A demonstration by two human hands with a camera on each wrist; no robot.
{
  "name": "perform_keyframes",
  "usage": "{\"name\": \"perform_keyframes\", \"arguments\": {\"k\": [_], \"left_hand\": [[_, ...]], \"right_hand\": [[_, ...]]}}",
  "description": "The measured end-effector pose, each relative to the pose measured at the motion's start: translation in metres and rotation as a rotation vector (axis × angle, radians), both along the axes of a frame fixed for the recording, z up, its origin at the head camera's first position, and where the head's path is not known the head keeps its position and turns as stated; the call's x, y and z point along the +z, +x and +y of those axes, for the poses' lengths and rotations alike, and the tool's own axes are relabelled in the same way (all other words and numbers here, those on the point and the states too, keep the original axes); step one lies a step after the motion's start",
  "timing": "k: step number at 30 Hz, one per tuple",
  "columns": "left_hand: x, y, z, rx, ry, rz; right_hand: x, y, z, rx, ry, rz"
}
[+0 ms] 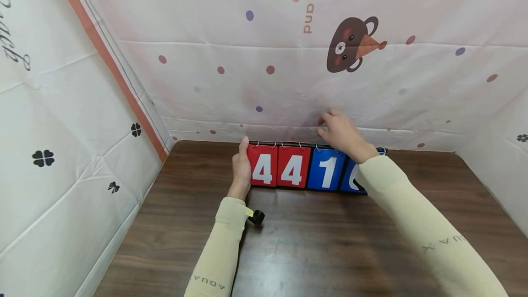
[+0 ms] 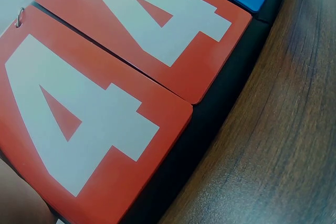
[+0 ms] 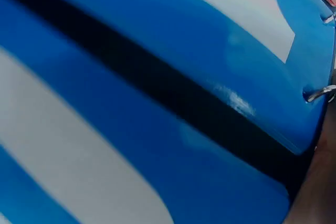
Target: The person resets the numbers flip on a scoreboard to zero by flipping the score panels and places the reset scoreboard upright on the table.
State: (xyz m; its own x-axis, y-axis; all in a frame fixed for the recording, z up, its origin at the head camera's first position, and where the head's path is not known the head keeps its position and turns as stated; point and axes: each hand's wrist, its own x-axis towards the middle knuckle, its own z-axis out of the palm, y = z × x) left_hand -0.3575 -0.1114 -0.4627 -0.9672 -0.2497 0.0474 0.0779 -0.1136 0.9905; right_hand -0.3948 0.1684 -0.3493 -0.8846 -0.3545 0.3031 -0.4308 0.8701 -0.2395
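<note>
Likely mid card-flip: left hand (image 1: 241,167) grips scoreboard (image 1: 293,167) at 9 o'clock, right hand (image 1: 343,134) bent at 1 o'clock, can't tell if holding; next probably calls for settling blue 1 card (image 1: 327,168).

Both arms (image 1: 416,210) reach forward, left hand (image 1: 242,165) with thumb straight, right hand (image 1: 341,133) farther out, fingers (image 1: 326,118) loosely bent

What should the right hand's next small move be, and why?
Probably lower the right hand toward the top edge of the blue 1 card: its fingertips sit just beyond that edge, near the rings, with no card visible between them. The left hand grips the red end of the scoreboard, which should help keep it steady.
</note>
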Motion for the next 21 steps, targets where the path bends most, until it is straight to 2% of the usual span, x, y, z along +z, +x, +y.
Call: {"name": "perform_keyframes", "arguments": {"k": [10, 15, 17, 21], "left_hand": [[0.000, 0.000, 0.002, 0.007, 0.007, 0.008], [-0.001, 0.000, 0.001, 0.009, 0.017, 0.021], [-0.001, -0.001, 0.001, 0.009, 0.015, 0.012], [-0.001, -0.001, 0.001, 0.002, 0.005, -0.004]], "right_hand": [[-0.006, -0.017, 0.001, -0.054, -0.012, -0.201], [-0.007, -0.021, 0.002, -0.074, -0.005, -0.370], [-0.011, -0.030, 0.006, -0.074, 0.008, -0.438], [-0.010, -0.030, 0.005, -0.101, 0.057, -0.551]]}}
